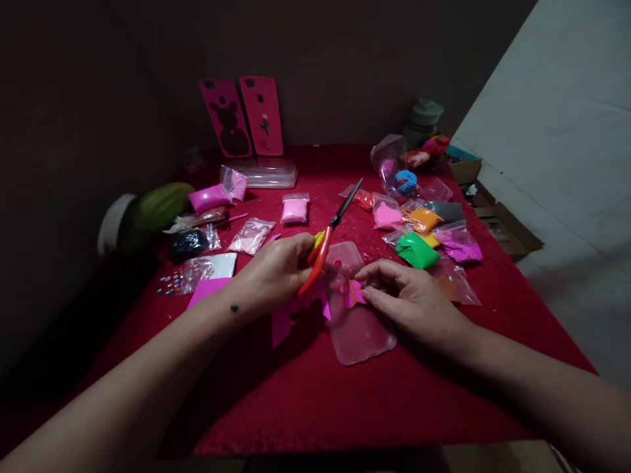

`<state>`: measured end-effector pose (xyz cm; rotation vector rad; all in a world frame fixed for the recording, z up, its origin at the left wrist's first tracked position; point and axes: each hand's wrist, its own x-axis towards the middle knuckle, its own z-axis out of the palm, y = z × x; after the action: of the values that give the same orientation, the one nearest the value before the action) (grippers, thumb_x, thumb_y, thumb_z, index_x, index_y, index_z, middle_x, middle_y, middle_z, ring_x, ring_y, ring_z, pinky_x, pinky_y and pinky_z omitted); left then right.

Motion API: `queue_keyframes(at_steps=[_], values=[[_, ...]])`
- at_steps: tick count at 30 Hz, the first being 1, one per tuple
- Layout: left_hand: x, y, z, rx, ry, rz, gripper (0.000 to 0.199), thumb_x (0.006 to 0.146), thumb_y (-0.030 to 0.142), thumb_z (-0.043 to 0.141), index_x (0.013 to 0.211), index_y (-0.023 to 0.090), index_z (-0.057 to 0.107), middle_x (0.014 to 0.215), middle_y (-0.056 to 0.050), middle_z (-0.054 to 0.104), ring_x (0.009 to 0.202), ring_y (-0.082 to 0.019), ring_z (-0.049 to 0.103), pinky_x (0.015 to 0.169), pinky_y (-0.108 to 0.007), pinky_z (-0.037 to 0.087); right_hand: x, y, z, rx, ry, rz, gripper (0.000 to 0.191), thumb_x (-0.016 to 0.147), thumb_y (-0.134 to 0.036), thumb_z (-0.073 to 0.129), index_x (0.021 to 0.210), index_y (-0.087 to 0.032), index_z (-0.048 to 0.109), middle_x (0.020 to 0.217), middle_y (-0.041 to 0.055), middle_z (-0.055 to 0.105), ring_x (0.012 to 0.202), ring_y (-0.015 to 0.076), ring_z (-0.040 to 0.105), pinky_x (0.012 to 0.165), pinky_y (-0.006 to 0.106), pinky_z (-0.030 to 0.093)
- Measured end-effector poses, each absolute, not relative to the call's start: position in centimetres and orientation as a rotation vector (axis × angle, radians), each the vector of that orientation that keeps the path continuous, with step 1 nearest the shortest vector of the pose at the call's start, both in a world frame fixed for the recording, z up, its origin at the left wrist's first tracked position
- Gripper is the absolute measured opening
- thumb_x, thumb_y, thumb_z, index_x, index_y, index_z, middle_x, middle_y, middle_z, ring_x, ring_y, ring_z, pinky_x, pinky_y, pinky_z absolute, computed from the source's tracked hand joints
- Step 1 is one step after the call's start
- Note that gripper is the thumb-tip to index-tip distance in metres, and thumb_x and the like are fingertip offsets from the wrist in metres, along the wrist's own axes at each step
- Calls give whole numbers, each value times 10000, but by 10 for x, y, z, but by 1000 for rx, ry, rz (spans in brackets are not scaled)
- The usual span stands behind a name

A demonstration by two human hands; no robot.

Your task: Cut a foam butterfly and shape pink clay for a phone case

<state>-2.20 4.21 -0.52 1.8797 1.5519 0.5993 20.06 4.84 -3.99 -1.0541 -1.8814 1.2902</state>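
Red cloth: a deep red, slightly glittery covering [296, 394] spreads over the whole table, bare at the near edge between the two forearms.
Left hand: the left hand [276, 269] is curled shut around the orange handles of the scissors [325, 240], whose dark blades point up and away; a pink paper piece [288, 315] shows just beneath it.
Right hand: the right hand [409, 299] lies low on the cloth, fingertips pressed together in a pinch on a small pink cut-out [352, 293].
Clear phone case: the clear phone case [357, 309] lies flat between the hands, with the cut-out resting on it.
Middle ground, right: small plastic bags of clay, among them a green bag [417, 251], an orange one [422, 220] and magenta ones.
Middle ground, left: a pale pink bag [294, 210], a sheet of tiny gems [180, 282], a dark bag.
Far edge: two pink phone cases [244, 117] lean upright against the wall, with a clear plastic box [266, 174] before them.
Room: dim, with a dark brown wall behind; a green rounded object [155, 209] sits off the left side, cardboard boxes [497, 220] and pale floor to the right.
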Motion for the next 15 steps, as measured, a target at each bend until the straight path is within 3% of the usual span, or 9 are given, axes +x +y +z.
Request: queue_keyframes(at_steps=[9, 15], values=[[-39, 55, 0, 1911, 1688, 504, 147, 733, 297, 660, 691, 184, 575, 614, 19, 549, 578, -120, 487, 516, -234, 347, 196, 46, -37, -1100, -2005, 1114, 175, 814, -72, 554, 919, -155, 666, 778, -11, 667, 642, 83, 563, 562, 192, 397], [-45, 44, 35, 1822, 1757, 591, 169, 787, 325, 551, 821, 166, 595, 675, 14, 566, 564, -98, 478, 503, -214, 344, 198, 43, -35, -1204, -2001, 1097, 115, 832, -161, 590, 917, -143, 666, 837, 37, 682, 750, 146, 621, 676, 264, 461]])
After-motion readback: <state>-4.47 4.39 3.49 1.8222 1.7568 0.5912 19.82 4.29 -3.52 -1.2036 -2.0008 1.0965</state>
